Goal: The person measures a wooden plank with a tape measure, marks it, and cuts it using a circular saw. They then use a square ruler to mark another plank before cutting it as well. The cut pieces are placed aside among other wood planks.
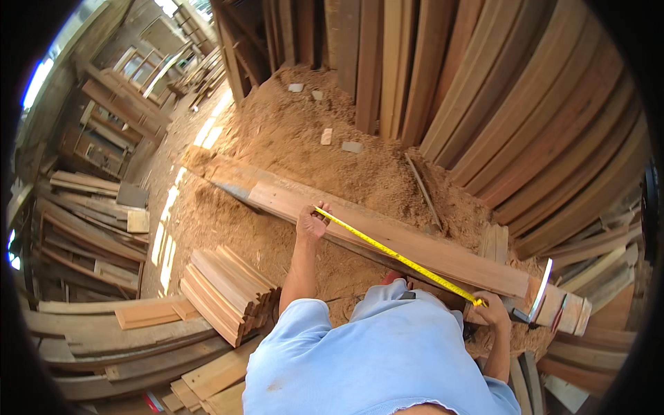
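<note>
Both hands are closed on a yellow measuring tape, drawn out in a straight line between them. Palm partly turned up and fingers curled, the left hand (313, 223) grips the far end of the tape (398, 257); the right hand (492, 310) closes around the near end, where its fingers hide most of what it holds. The tape slants down from left to right, across a long reddish-brown plank (443, 257) and past its near edge. That plank lies flat on a long, low wooden surface (235, 171), which extends past it at both ends. Just beyond the right hand, a thin, bright straight blade (542, 287) sits across the right end of the surface, next to a small red item (559, 315).

The person wears a light blue shirt (373, 360). Left of the body stands a neat stack of cut strips (228, 287), near loose boards (138, 339). Behind the surface, sawdust (277, 124) covers the ground in a heap, with a few pale blocks (326, 136) and a thin stick (423, 190) lying on it. Tall boards (539, 117) lean in a row at the upper right.
</note>
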Available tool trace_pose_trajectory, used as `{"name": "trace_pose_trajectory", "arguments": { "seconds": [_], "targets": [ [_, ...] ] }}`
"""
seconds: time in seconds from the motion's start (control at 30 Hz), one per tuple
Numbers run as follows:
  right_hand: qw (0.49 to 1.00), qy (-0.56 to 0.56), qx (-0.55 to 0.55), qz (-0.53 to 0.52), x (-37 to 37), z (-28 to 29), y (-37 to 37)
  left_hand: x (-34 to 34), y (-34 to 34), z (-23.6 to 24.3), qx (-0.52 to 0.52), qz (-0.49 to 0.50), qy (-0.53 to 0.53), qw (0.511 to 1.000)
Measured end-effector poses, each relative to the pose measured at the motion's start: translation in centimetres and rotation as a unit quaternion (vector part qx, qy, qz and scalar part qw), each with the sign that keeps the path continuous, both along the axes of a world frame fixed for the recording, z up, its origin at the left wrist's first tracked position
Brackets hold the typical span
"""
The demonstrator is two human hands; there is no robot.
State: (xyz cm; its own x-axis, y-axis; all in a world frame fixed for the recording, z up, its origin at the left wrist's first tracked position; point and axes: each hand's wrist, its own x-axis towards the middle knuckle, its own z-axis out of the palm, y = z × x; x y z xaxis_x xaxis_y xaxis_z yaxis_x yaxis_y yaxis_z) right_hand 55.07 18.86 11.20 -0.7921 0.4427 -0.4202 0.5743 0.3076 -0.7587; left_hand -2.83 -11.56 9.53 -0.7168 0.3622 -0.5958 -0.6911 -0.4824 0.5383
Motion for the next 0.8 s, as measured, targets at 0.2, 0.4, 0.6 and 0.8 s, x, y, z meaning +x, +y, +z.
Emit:
{"name": "trace_pose_trajectory", "arguments": {
  "seconds": [0.2,0.4,0.6,0.8],
  "targets": [
    [0.998,-0.039,-0.014,0.039,-7.2,0.9,-1.9,5.9,-4.5,-3.7,-0.094,-0.07,0.033,0.993],
    [0.992,-0.045,0.059,0.105,-23.8,4.4,-6.2,14.8,3.1,-5.8,-0.106,-0.117,0.004,0.987],
    [0.976,-0.035,0.105,0.188,-33.1,3.1,-8.5,12.3,3.4,-5.5,-0.146,-0.063,0.025,0.987],
    [0.981,-0.034,0.076,0.177,-34.4,2.4,-10.0,11.0,2.6,-6.0,-0.192,-0.065,0.022,0.979]
  ]
}}
